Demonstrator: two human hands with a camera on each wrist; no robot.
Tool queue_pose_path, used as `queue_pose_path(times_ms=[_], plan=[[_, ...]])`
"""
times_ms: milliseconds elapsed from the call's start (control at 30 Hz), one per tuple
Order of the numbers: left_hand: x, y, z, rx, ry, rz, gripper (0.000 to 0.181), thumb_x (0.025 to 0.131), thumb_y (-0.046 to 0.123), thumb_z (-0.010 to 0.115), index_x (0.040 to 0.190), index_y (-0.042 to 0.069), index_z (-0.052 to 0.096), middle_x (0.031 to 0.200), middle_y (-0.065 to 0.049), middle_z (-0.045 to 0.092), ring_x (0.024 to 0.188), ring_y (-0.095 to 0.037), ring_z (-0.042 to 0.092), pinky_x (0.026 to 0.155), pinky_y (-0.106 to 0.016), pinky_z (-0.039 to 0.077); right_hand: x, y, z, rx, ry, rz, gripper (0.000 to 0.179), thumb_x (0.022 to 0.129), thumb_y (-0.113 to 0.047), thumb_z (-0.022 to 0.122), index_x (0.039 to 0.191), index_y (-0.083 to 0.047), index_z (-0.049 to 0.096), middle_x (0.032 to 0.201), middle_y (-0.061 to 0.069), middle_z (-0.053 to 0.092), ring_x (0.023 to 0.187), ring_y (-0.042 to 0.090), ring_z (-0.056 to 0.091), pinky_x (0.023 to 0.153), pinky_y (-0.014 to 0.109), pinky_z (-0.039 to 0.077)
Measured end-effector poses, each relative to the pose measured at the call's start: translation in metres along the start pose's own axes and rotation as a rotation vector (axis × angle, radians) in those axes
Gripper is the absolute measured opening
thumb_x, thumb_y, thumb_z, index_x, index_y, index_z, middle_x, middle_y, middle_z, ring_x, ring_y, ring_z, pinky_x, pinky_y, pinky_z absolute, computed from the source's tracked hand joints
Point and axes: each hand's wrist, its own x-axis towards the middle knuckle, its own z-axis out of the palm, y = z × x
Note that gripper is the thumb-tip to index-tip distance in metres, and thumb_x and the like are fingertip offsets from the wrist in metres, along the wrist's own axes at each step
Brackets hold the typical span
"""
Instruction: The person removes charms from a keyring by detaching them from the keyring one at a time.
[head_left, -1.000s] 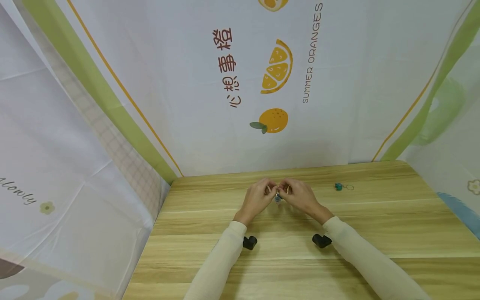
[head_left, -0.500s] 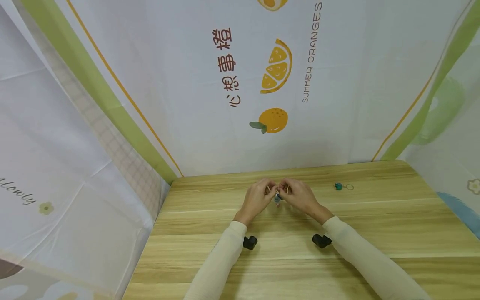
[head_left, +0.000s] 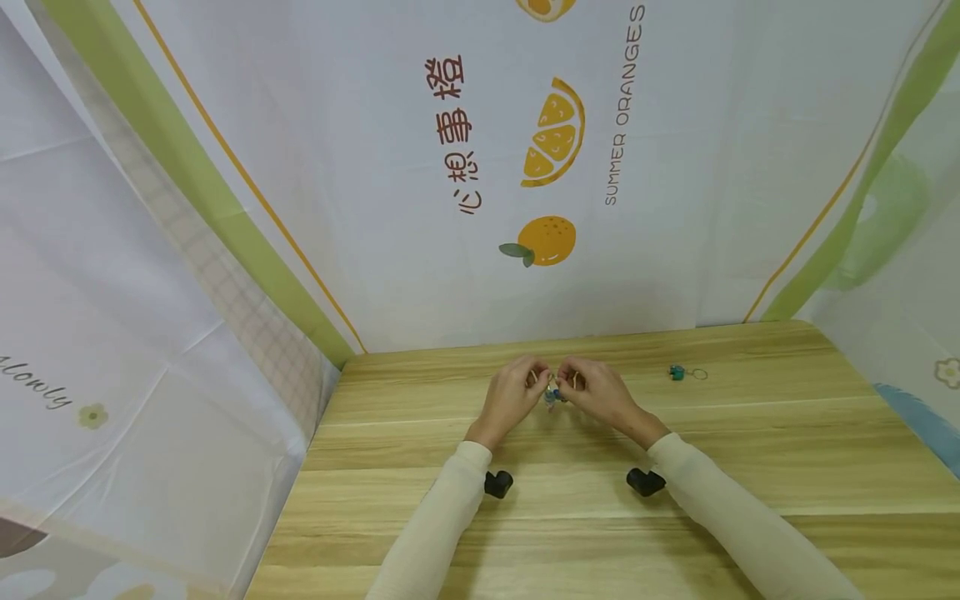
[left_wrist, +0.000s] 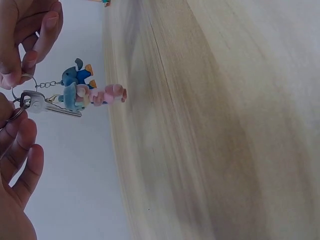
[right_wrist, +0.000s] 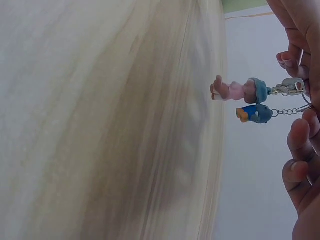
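Both hands meet over the far middle of the table. My left hand (head_left: pixel 512 396) pinches a metal key ring (left_wrist: pixel 18 111); a silver key (left_wrist: pixel 37 102) and a pink figure charm with a teal hat (right_wrist: pixel 240 91) hang beside it. My right hand (head_left: pixel 600 392) pinches another ring (left_wrist: pixel 25 80), from which a blue figure charm with orange feet (right_wrist: pixel 255 113) hangs on a short chain. The two rings overlap between the fingertips. Both charms dangle side by side above the tabletop.
To the right on the wooden table (head_left: pixel 570 550) lies another keychain with a teal charm (head_left: pixel 677 373). Black pieces (head_left: pixel 498 484) show beside the sleeve cuffs. A white printed cloth (head_left: pixel 375 275) hangs behind the table, with more cloth at both sides.
The fingertips have drawn slightly apart, and a ring shows between them. The charms have shifted a little left and now hang spread apart, with the blue one visible beside the other.
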Motion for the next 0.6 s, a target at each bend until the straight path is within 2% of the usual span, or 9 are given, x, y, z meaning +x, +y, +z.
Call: queue_pose_path(times_ms=[333,600], plan=[[-0.0014,-0.0014,0.0014,-0.006,0.002,0.004,0.006,0.104,0.010,0.069,0.102,0.008,0.074,0.091,-0.004,0.075,0.072,-0.013,0.068,0.062,-0.014,0.051,-0.0032,0.0006,0.0015,0.001,0.003,0.025,0.004,0.101,-0.015,0.073,0.098,-0.014,0.071,0.081,-0.005,0.068,0.060,0.000,0.049,0.054,0.023,0.044],[-0.0013,-0.0018,0.0019,-0.017,-0.002,0.007,0.007,0.105,0.011,0.069,0.104,0.007,0.074,0.093,-0.005,0.076,0.074,-0.014,0.069,0.065,-0.014,0.052,-0.0003,-0.0004,0.0032,-0.007,-0.003,0.058,0.007,0.103,-0.021,0.072,0.100,-0.014,0.072,0.083,-0.005,0.070,0.062,0.000,0.050,0.055,0.023,0.044]])
